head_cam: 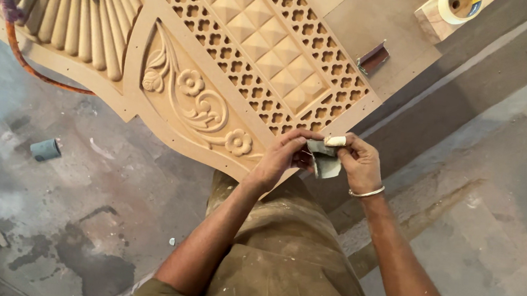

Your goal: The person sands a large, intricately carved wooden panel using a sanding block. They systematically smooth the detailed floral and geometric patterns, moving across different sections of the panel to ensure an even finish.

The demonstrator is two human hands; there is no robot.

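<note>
carved panel (221, 52); crumpled grey sandpaper (324, 161).

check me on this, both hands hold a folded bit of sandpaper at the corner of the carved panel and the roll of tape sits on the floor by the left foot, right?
Not quite. In the head view the roll of tape sits on a wooden block at the top right, not on the floor. Both the left hand and right hand do hold the folded sandpaper at the carved panel corner.

A carved wooden panel (221, 52) with lattice and floral relief is laid flat. A tape roll (459, 5) is seen beyond; an orange hose (24, 61) is draped left.
</note>
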